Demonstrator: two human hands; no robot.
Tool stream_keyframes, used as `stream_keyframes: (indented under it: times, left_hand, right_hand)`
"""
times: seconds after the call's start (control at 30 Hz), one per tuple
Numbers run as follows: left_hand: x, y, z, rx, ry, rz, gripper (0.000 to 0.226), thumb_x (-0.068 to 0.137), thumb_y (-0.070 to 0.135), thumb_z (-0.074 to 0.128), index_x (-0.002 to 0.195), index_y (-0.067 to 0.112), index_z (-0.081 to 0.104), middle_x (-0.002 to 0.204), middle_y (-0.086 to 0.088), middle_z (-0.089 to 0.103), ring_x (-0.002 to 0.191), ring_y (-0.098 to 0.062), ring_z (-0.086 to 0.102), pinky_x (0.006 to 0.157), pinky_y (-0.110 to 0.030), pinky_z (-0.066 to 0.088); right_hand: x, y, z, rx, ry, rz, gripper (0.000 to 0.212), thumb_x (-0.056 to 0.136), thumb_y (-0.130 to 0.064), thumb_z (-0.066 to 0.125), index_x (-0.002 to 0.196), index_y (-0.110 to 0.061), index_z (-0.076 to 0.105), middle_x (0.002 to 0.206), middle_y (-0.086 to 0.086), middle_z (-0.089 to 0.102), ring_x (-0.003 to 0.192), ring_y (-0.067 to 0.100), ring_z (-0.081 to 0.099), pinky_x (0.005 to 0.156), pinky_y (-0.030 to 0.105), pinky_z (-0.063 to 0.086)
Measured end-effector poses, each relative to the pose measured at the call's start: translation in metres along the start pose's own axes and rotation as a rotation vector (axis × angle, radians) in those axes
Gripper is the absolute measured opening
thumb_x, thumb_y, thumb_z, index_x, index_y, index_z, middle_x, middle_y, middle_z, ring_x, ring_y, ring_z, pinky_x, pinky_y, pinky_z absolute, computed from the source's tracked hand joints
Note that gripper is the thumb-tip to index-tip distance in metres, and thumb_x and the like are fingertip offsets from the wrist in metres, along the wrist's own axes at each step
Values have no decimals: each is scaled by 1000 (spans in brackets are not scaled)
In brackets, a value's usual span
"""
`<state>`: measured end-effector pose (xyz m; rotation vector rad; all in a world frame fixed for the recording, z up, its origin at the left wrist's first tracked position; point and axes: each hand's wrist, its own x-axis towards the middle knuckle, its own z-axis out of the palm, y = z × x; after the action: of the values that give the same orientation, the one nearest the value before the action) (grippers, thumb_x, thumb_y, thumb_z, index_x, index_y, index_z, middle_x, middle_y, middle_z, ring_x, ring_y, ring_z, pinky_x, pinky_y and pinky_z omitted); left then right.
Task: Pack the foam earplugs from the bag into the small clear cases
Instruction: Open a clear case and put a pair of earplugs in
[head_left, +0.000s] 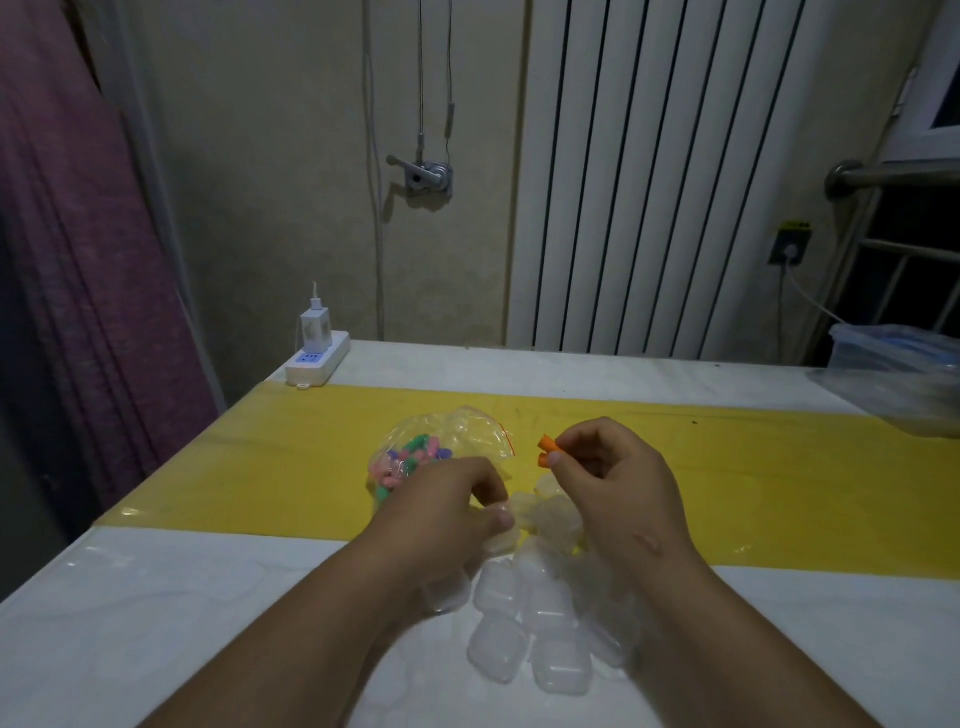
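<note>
— Closest to us, what sits between the forearms?
— Small clear cases (524, 623) in a heap on the white tabletop (208, 597); their lids look closed.
— And the left hand (447, 514)?
— Just beyond the heap, with its fingers curled round one case (506, 527). I cannot tell whether that lid is up.
— Where are the plugs?
— The right hand (608, 473) pinches two orange earplugs (546, 451) between thumb and forefinger. They sit side by side, their ends poking out leftward toward the bag (467, 436). They hang beyond the held case and slightly to its right, clearly apart from it.
— So what does the move need?
— I'd say the right hand should come down and in toward the left, turning the plugs end-first into the case. The bag lies farther off on the yellow strip (727, 467), full of coloured plugs.
</note>
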<state>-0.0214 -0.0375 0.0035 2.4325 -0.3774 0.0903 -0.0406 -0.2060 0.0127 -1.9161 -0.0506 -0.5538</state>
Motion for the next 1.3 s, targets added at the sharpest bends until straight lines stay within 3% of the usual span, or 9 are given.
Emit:
stream_keyframes:
  times: [0.07,0.2,0.3,0.43,0.57,0.73,0.87,1.1,1.3]
  left_hand:
    - [2,-2,-1,-176,71,13,15,85,26,72,83,32,59,86,13,65,76,-5,57,71,-23,47]
    - [-1,3,-5,-679,85,-27,24,92,8,63,98,30,70,87,-2,65,69,-13,59,60,-24,53]
    - [-3,3,-5,-855,55,-42,28,92,-2,59,90,22,73,88,-6,66,76,-20,60,70,-33,54]
    - [-1,-2,-6,-836,33,-22,37,88,-8,61,79,27,72,91,-9,63,80,-19,52,68,-31,42]
    - [1,-3,-6,-944,39,23,40,84,-16,59,74,21,71,105,4,69,91,-17,55,75,-29,42]
    - [2,-2,-7,-1008,26,66,37,83,-20,57,79,15,68,108,2,69,91,-7,63,77,-21,47]
    - [0,0,-7,-971,24,85,37,78,-19,64,94,14,69,92,4,70,83,-4,64,71,-18,51]
    - [-2,6,-9,-917,49,86,48,74,-17,71,102,21,74,94,-3,69,80,-4,66,71,-18,52]
    - [-2,6,-9,-863,50,117,36,83,-11,66,99,20,75,106,-16,71,94,-14,64,88,-31,52]
  right_hand:
    - [0,-1,-1,29,7,14,13,87,-17,69,82,-28,63,79,-6,73,75,9,70,67,33,56]
    - [2,-2,-1,79,-21,63,24,90,-5,63,81,-27,68,77,-4,72,67,13,71,65,32,58]
    - [2,0,0,70,-53,86,28,84,-1,62,75,-24,74,73,-3,74,68,16,71,69,36,59]
    - [1,-3,1,222,-60,162,33,82,7,51,74,-14,75,68,4,72,63,17,67,62,32,56]
    - [2,-5,1,267,-96,204,28,86,4,54,74,-9,75,69,9,72,63,19,66,63,35,58]
    - [1,-5,1,286,-177,221,21,91,-17,65,77,-6,77,69,8,71,64,20,65,61,32,56]
    - [-2,-7,1,213,-207,163,25,83,-35,72,79,-11,77,67,7,71,63,18,65,67,38,56]
    - [1,-6,3,242,-146,174,19,90,-18,66,77,-13,79,69,11,71,63,16,63,68,39,56]
    - [1,-7,1,262,-112,173,20,89,-13,63,76,-13,79,68,9,71,63,14,65,66,34,58]
